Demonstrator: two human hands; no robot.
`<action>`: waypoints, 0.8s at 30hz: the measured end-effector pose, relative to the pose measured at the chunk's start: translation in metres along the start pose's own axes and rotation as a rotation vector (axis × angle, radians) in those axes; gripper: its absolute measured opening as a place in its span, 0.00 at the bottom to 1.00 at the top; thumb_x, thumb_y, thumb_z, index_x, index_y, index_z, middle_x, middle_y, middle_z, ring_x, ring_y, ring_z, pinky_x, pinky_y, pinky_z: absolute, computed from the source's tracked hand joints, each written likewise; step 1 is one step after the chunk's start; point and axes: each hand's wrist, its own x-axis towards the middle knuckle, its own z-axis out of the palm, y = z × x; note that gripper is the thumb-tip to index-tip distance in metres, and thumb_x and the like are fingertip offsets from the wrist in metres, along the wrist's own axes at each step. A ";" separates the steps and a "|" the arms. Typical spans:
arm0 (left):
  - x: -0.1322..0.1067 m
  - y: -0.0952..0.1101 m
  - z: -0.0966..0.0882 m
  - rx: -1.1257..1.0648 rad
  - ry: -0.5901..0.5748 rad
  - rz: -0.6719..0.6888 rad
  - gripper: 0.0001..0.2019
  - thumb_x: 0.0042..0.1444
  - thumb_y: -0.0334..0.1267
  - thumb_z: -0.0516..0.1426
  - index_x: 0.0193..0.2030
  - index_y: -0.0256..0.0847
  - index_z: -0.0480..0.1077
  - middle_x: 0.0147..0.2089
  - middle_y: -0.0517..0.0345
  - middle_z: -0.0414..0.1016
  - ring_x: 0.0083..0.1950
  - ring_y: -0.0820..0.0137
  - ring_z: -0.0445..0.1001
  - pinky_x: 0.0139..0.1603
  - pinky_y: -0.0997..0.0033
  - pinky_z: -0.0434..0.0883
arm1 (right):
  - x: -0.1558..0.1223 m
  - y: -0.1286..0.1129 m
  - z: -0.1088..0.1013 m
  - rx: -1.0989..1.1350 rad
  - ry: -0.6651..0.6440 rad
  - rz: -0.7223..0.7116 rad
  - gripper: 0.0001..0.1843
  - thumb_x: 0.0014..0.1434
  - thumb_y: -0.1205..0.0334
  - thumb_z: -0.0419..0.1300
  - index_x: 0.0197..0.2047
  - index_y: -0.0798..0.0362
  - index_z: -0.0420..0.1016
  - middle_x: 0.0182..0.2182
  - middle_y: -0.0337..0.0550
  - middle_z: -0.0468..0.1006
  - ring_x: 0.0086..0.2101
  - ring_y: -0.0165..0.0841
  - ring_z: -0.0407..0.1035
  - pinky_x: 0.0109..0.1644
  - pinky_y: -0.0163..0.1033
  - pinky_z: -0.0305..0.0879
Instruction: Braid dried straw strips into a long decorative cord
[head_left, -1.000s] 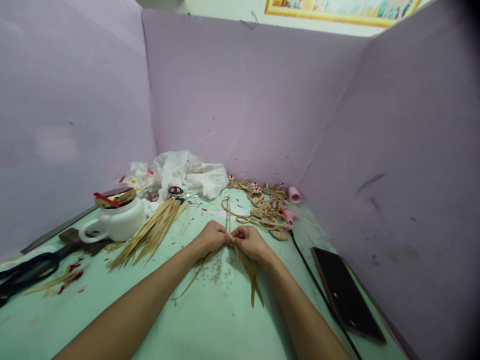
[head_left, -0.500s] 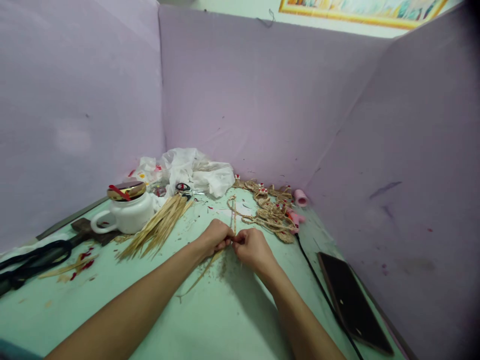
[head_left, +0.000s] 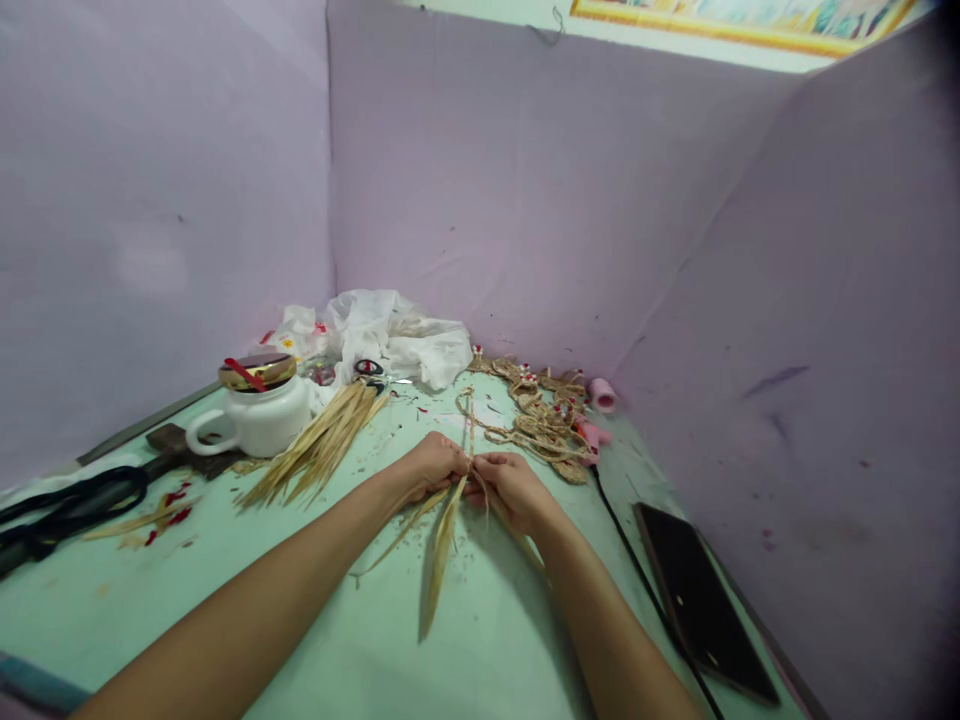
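Observation:
My left hand (head_left: 437,466) and my right hand (head_left: 513,486) meet at the middle of the table. Both are closed, pinching a braided straw cord (head_left: 471,428) where its loose strips part. The cord runs away from me to a small loop on the table. Below my fingers a broad dried leaf strip (head_left: 440,572) hangs toward me. A thinner strip trails to the left, and another lies under my right wrist. My fingertips partly cover the join. Beyond my right hand rests a coiled heap of braided cord (head_left: 544,432) with red and white beads.
Left stand a bundle of dried strips (head_left: 319,440), a white mug (head_left: 266,420) with a gold lid, and a hammer (head_left: 169,452). Scissors (head_left: 369,370) lie by a white plastic bag (head_left: 405,340). At right are a pink glue gun (head_left: 592,436), its black cable, and a dark phone-like slab (head_left: 705,600).
A broad strip now hangs down between my hands, with another under my right wrist. My right hand's fingers have shifted and turned at the join. The view has tilted slightly.

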 end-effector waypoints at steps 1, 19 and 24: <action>0.000 0.000 0.000 0.006 0.005 -0.002 0.06 0.37 0.29 0.53 0.15 0.37 0.58 0.10 0.68 0.52 0.10 0.83 0.45 0.12 0.77 0.39 | 0.000 0.001 0.003 -0.010 -0.019 0.018 0.05 0.44 0.65 0.53 0.20 0.56 0.64 0.11 0.34 0.62 0.13 0.23 0.54 0.17 0.29 0.48; -0.029 0.015 0.008 0.664 0.295 0.013 0.02 0.33 0.31 0.56 0.16 0.35 0.68 0.12 0.60 0.59 0.23 0.70 0.63 0.23 0.76 0.55 | 0.003 0.013 0.008 0.107 0.045 0.049 0.04 0.37 0.67 0.55 0.17 0.56 0.61 0.08 0.30 0.57 0.11 0.19 0.43 0.15 0.30 0.34; -0.048 0.007 0.042 0.589 0.257 0.119 0.05 0.33 0.29 0.57 0.22 0.38 0.69 0.23 0.52 0.67 0.35 0.64 0.68 0.30 0.75 0.58 | 0.005 0.019 0.007 0.155 0.069 0.030 0.04 0.34 0.69 0.54 0.17 0.55 0.60 0.08 0.29 0.56 0.11 0.20 0.45 0.15 0.30 0.37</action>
